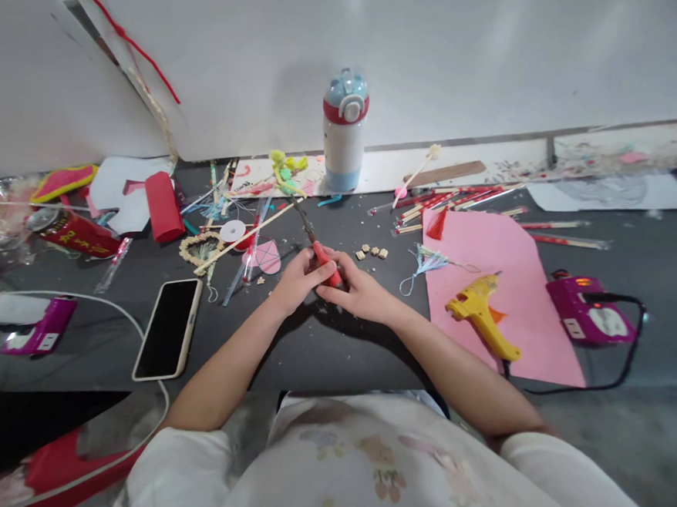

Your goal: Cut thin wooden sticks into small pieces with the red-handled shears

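Observation:
My left hand (297,282) and my right hand (365,289) meet above the dark table, both closed around what look like red-handled scissors (328,265). Their narrow dark metal end points away from me, toward a yellow-green fuzzy craft piece (281,169). Fingers hide part of the handles. Just right of my hands lie several small wooden pieces (372,252). To the left are a pink paper heart (267,256), a thin wooden stick (250,235), and a beaded heart-shaped ring (194,250).
A bottle (343,141) stands at the back. On the right, a yellow glue gun (482,313) rests on pink paper (525,271), beside a purple box (589,312) with a black cable. At left are a phone (168,329), a red can (76,233) and a white cable (115,304).

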Demonstrator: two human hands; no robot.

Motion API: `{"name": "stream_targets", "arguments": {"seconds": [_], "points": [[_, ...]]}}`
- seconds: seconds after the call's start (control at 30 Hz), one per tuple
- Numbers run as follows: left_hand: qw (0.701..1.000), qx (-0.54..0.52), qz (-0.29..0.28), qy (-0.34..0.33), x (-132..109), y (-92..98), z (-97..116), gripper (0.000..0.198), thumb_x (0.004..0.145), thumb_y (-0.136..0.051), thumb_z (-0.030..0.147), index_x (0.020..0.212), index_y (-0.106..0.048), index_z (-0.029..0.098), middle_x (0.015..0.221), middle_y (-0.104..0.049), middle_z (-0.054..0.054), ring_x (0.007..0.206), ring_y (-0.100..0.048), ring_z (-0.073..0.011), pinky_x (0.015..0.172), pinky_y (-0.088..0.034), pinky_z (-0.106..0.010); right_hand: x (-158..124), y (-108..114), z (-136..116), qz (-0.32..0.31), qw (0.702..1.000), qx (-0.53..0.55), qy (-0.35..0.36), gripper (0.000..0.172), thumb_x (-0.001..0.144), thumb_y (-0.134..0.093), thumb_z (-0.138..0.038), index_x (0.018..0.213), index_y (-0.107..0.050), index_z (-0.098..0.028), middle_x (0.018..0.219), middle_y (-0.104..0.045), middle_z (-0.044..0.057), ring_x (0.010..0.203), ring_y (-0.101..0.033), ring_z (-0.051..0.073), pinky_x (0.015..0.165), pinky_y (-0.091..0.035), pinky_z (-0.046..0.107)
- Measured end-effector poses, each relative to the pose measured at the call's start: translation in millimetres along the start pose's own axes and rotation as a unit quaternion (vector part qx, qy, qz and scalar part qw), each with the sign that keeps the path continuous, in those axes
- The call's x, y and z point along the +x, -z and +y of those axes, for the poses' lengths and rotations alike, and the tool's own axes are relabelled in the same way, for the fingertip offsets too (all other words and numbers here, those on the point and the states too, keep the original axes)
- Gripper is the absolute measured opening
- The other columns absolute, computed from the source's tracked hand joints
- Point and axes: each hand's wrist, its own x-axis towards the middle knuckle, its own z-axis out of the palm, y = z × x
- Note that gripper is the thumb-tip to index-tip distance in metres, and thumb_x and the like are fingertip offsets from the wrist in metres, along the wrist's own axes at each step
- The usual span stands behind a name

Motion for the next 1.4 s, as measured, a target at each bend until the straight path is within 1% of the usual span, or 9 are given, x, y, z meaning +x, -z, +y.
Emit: {"name": "stream_targets", "arguments": {"seconds": [0.07, 0.17, 0.3, 0.37, 0.43, 0.53, 0.6, 0.83, 1.4], "points": [[1.000, -0.005, -0.005, -0.010, 0.4, 0.3, -0.3, 0.042, 0.073, -0.067, 0.042, 0.103, -0.055, 0.015, 0.109, -0.062, -0.009, 0.098, -0.059, -0.0174, 0.091, -0.045, -0.033, 0.6, 0.0, -1.5, -0.016, 1.000, -0.010, 0.006, 0.044, 0.080, -0.055, -0.043, 0.117, -0.048, -0.021, 0.101, -0.059, 0.004, 0.075, -0.055, 0.014, 0.073, -0.044, 0.030], [1.000, 0.019, -0.006, -0.019, 0.2, 1.3, 0.3, 0.043, 0.075, -0.065, 0.044, 0.105, -0.055, 0.015, 0.115, -0.061, -0.011, 0.104, -0.058, -0.0194, 0.094, -0.044, -0.035, 2.6, -1.4, 1.4, -0.015, 1.000, -0.013, 0.007, 0.028, 0.084, -0.048, -0.043, 0.093, -0.056, -0.017, 0.076, -0.053, 0.000, 0.066, -0.046, 0.012, 0.065, -0.040, 0.026], [0.976, 0.201, 0.072, -0.050, -3.5, 8.2, 6.7, 0.040, 0.080, -0.055, 0.050, 0.101, -0.059, 0.016, 0.101, -0.065, -0.008, 0.091, -0.060, -0.0178, 0.085, -0.046, -0.033, 5.2, -1.6, 9.2, 0.020, 0.999, -0.039, 0.023, 0.028, 0.085, -0.047, -0.045, 0.077, -0.051, -0.019, 0.072, -0.046, -0.001, 0.069, -0.045, 0.013, 0.066, -0.038, 0.027], [0.931, 0.316, 0.153, -0.098, -6.4, 14.7, 12.7, 0.034, 0.083, -0.051, 0.048, 0.093, -0.061, 0.018, 0.088, -0.065, -0.005, 0.079, -0.059, -0.0161, 0.078, -0.045, -0.032, 5.8, 0.1, 11.5, 0.029, 0.997, -0.065, 0.027, 0.027, 0.085, -0.048, -0.044, 0.075, -0.050, -0.019, 0.071, -0.043, -0.002, 0.069, -0.044, 0.013, 0.068, -0.037, 0.028], [0.867, 0.401, 0.244, -0.170, -8.2, 22.9, 19.0, 0.027, 0.085, -0.048, 0.042, 0.085, -0.061, 0.018, 0.083, -0.062, -0.005, 0.076, -0.055, -0.0162, 0.079, -0.043, -0.033, 5.6, 2.2, 11.6, 0.031, 0.995, -0.090, 0.035, 0.024, 0.085, -0.049, -0.043, 0.077, -0.051, -0.020, 0.072, -0.042, -0.001, 0.070, -0.044, 0.014, 0.070, -0.037, 0.028], [0.776, 0.472, 0.336, -0.252, -6.9, 35.8, 24.9, 0.018, 0.085, -0.048, 0.033, 0.086, -0.059, 0.018, 0.092, -0.060, -0.009, 0.095, -0.052, -0.0215, 0.091, -0.038, -0.038, 4.3, 4.7, 9.0, 0.016, 0.992, -0.118, 0.049, 0.021, 0.086, -0.048, -0.040, 0.080, -0.051, -0.020, 0.075, -0.043, 0.000, 0.072, -0.044, 0.014, 0.071, -0.036, 0.028], [0.745, 0.499, 0.360, -0.258, -4.4, 42.8, 25.7, 0.019, 0.085, -0.049, 0.032, 0.094, -0.059, 0.019, 0.101, -0.059, -0.011, 0.103, -0.050, -0.0233, 0.094, -0.036, -0.039, 3.1, 5.5, 6.6, -0.001, 0.990, -0.128, 0.060, 0.021, 0.087, -0.047, -0.039, 0.080, -0.050, -0.019, 0.077, -0.042, 0.000, 0.072, -0.044, 0.013, 0.070, -0.036, 0.027], [0.784, 0.488, 0.317, -0.215, -0.9, 53.8, 21.7, 0.030, 0.091, -0.039, 0.038, 0.101, -0.062, 0.021, 0.095, -0.066, -0.006, 0.091, -0.059, -0.0190, 0.085, -0.040, -0.031, -0.3, 7.8, 1.7, -0.046, 0.984, -0.159, 0.067, 0.023, 0.088, -0.047, -0.040, 0.079, -0.049, -0.018, 0.080, -0.038, 0.000, 0.070, -0.043, 0.012, 0.068, -0.035, 0.027], [0.789, 0.517, 0.243, -0.226, -5.0, 66.8, 31.7, 0.031, 0.090, -0.040, 0.037, 0.086, -0.065, 0.019, 0.070, -0.062, -0.003, 0.068, -0.055, -0.0153, 0.065, -0.036, -0.026, 0.3, 17.2, 0.8, -0.119, 0.986, -0.087, 0.074, 0.027, 0.085, -0.053, -0.042, 0.074, -0.052, -0.018, 0.079, -0.042, 0.000, 0.075, -0.044, 0.013, 0.072, -0.036, 0.027]]}}
